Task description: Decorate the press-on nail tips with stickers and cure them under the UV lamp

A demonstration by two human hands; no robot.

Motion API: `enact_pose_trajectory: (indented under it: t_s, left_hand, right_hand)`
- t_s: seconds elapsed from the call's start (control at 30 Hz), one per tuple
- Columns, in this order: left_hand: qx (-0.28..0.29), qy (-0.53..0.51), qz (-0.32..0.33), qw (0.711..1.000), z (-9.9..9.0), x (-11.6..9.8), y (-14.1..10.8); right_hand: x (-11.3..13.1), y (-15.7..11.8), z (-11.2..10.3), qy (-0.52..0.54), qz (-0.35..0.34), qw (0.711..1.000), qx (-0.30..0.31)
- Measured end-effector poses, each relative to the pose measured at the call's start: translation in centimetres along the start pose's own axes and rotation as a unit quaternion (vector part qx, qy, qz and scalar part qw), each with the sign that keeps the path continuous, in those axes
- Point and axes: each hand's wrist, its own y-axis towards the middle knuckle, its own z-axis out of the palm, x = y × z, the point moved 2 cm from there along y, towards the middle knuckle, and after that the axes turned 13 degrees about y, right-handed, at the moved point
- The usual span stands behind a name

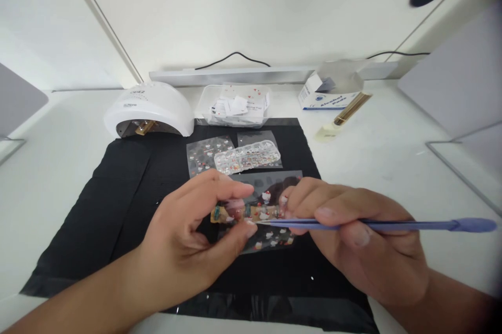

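My left hand (196,229) is closed, thumb and index finger curled around the left part of a narrow brown strip (219,215) with small glossy decorated pieces on it. In my right hand (353,229) is a pair of blue tweezers (411,225), lying nearly level. Their pale tips reach the left thumb at the strip's lower edge; whether they grip anything is too small to tell. A clear sticker sheet (274,242) with white and red cat figures lies behind and below the strip. The right fingers cover its right part.
A black mat (129,182) covers the table's middle. Farther back are another sticker sheet (198,152), a compartmented clear case (251,156), a white nail lamp (152,106) and a tray of packets (235,109). An alcohol pad box (329,99) and wooden sticks (351,109) stand right.
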Motion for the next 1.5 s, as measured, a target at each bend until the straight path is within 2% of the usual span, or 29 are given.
enact_pose_trajectory:
  t_s: [0.1,0.2,0.3,0.37,0.43,0.5,0.6,0.67,0.77,0.83,0.93,1.13,1.5]
  left_hand:
    - [0.001,0.006,-0.012,1.000,-0.1,0.5,0.1]
    - [-0.028,0.008,-0.051,0.998,-0.6,1.5,0.6]
    - [-0.055,-0.020,-0.122,0.991,-1.3,3.3,1.8]
    - [-0.051,-0.032,-0.159,0.985,-1.7,4.8,2.8]
    - [-0.029,0.017,-0.194,0.980,-2.0,6.2,3.4]
    - [-0.065,0.120,-0.180,0.974,-2.5,6.9,3.7]
    - [-0.124,0.226,-0.088,0.962,-3.2,6.1,3.4]
    - [-0.091,0.219,-0.020,0.971,-3.2,5.0,3.1]
    - [0.045,0.182,0.062,0.980,-2.5,3.3,2.6]
    - [0.131,0.176,0.077,0.973,-1.8,2.7,2.4]
    - [0.209,0.195,0.068,0.956,-0.7,2.5,2.1]
    - [0.251,0.233,0.065,0.937,0.2,2.7,2.1]
    - [0.243,0.243,0.083,0.935,0.7,2.7,1.8]
  right_hand:
    - [0.1,0.4,0.2,0.000,0.005,1.000,-0.018]
    - [-0.1,0.9,0.0,-0.009,0.006,0.999,-0.039]
    - [-0.5,1.2,-0.6,-0.004,0.014,0.999,-0.046]
    - [-0.8,1.3,-1.0,-0.002,0.037,0.998,-0.049]
    - [-1.0,1.3,-1.4,-0.006,0.058,0.997,-0.054]
    - [-1.2,1.2,-1.6,-0.011,0.073,0.996,-0.056]
    - [-1.3,1.0,-1.5,-0.014,0.103,0.993,-0.056]
    - [-1.4,0.8,-1.5,-0.018,0.114,0.991,-0.062]
    - [-1.4,0.7,-1.5,-0.021,0.118,0.991,-0.062]
    - [-1.5,0.7,-1.6,-0.021,0.126,0.990,-0.059]
    - [-1.5,0.6,-1.7,-0.028,0.138,0.988,-0.064]
    - [-1.7,0.5,-1.8,-0.044,0.177,0.979,-0.088]
    - [-1.8,0.4,-1.7,-0.031,0.187,0.977,-0.098]
